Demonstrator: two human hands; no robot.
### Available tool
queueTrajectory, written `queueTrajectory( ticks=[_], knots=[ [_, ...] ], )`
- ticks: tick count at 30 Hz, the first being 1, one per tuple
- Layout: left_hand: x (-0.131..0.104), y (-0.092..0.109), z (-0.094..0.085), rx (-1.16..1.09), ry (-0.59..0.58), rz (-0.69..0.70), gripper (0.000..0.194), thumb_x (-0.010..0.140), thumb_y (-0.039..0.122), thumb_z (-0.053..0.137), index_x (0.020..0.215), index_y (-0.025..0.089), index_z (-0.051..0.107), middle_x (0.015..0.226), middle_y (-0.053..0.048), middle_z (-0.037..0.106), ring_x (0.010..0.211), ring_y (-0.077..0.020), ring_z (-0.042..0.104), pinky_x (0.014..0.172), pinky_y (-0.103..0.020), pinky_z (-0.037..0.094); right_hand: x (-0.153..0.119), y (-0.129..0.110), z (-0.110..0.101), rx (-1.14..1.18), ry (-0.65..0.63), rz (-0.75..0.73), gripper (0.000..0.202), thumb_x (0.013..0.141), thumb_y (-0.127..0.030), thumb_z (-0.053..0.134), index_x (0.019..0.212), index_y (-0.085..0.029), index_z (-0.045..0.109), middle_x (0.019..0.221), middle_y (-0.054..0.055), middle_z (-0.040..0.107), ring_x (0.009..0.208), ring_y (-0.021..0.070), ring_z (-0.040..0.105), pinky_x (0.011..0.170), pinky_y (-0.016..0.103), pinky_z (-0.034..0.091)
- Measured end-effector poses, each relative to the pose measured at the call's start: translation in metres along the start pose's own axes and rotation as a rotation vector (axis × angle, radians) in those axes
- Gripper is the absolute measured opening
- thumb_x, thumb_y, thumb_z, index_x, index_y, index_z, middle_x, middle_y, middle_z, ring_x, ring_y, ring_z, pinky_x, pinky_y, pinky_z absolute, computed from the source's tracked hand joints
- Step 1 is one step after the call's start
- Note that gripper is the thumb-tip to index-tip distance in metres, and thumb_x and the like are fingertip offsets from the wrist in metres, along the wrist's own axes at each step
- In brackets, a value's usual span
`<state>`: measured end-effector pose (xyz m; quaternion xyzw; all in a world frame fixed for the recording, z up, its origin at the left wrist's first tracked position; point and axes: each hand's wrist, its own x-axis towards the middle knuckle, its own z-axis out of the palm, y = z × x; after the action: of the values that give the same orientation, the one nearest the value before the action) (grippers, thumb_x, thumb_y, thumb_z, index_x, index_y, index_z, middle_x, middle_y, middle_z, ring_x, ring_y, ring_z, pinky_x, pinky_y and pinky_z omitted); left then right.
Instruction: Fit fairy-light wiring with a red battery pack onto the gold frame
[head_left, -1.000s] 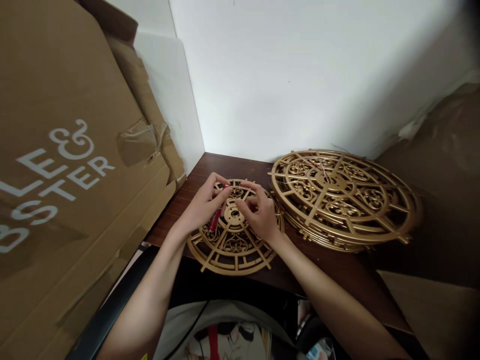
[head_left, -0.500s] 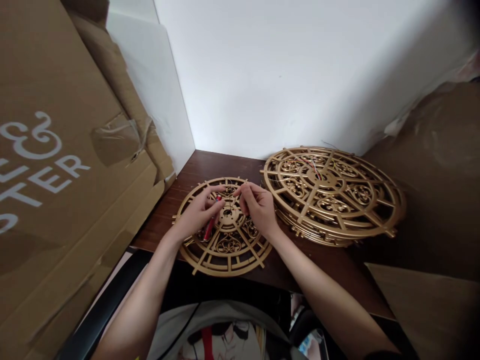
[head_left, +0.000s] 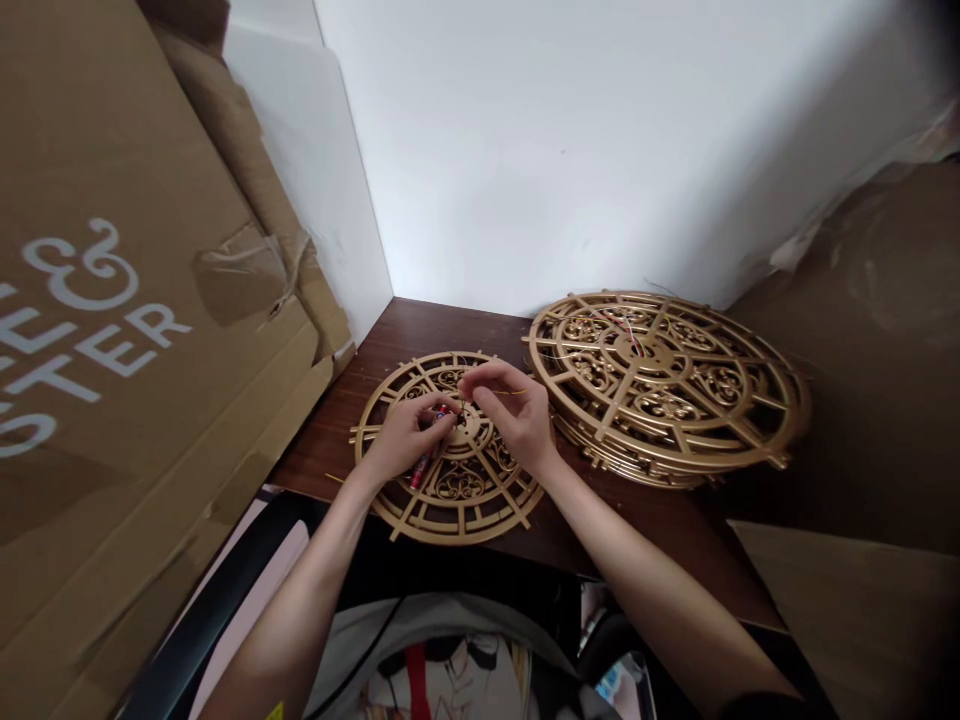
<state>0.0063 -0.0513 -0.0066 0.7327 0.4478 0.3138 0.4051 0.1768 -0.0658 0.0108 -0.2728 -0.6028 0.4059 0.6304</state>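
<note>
A round gold openwork frame (head_left: 460, 483) lies on the dark wooden table (head_left: 420, 325). Over its left part is my left hand (head_left: 409, 436), with thumb and forefinger pinched near the hub; what they grip is too small to name. A red tool (head_left: 420, 472) lies under this hand, partly hidden, and whether the hidden fingers hold it is unclear. Beside it, over the upper right of the hub, my right hand (head_left: 515, 412) has curled fingers at a thin wire. The fingertips of both hands are close together.
Several more gold frames (head_left: 652, 400) are stacked at the right, with thin coloured wires on top. A big cardboard box (head_left: 150, 400) stands at the left, and more cardboard (head_left: 862, 590) at the right. A white wall (head_left: 555, 150) rises behind the table.
My left hand has moved slightly right and its forefinger has bent in toward the thumb. The fingers of my right hand have lifted and spread a little. The view has shifted slightly.
</note>
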Motion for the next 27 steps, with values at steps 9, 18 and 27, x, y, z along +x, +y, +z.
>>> queueTrajectory(
  ticks=[9, 18, 27],
  knots=[
    [-0.001, 0.017, 0.011, 0.554, 0.106, 0.005, 0.014, 0.075, 0.022, 0.054, 0.083, 0.020, 0.066, 0.059, 0.001, 0.058, 0.056, -0.0148, 0.053, 0.058, -0.025, 0.034, 0.000, 0.008, -0.004, -0.097, -0.009, -0.052, 0.018, 0.087, -0.026, 0.056, 0.102, -0.021, 0.064, 0.099, 0.007, 0.067, 0.095, 0.0187, 0.065, 0.089, 0.037, 0.054],
    [0.003, 0.026, 0.017, 0.743, 0.108, -0.137, 0.013, 0.083, 0.027, 0.048, 0.083, 0.021, 0.059, 0.076, -0.006, 0.068, 0.073, -0.0222, 0.062, 0.062, -0.028, 0.033, -0.001, 0.010, -0.002, -0.549, -0.078, -0.270, 0.031, 0.084, -0.011, 0.049, 0.111, -0.021, 0.060, 0.117, 0.009, 0.065, 0.113, 0.0203, 0.060, 0.101, 0.040, 0.048],
    [0.005, 0.018, 0.014, 0.720, 0.096, -0.082, 0.014, 0.084, 0.025, 0.047, 0.084, 0.020, 0.060, 0.075, -0.007, 0.068, 0.073, -0.0222, 0.063, 0.063, -0.028, 0.035, -0.002, 0.023, -0.001, -0.714, -0.130, -0.184, 0.036, 0.086, -0.014, 0.047, 0.122, -0.019, 0.052, 0.135, 0.012, 0.053, 0.130, 0.0215, 0.047, 0.110, 0.042, 0.039]
  ],
)
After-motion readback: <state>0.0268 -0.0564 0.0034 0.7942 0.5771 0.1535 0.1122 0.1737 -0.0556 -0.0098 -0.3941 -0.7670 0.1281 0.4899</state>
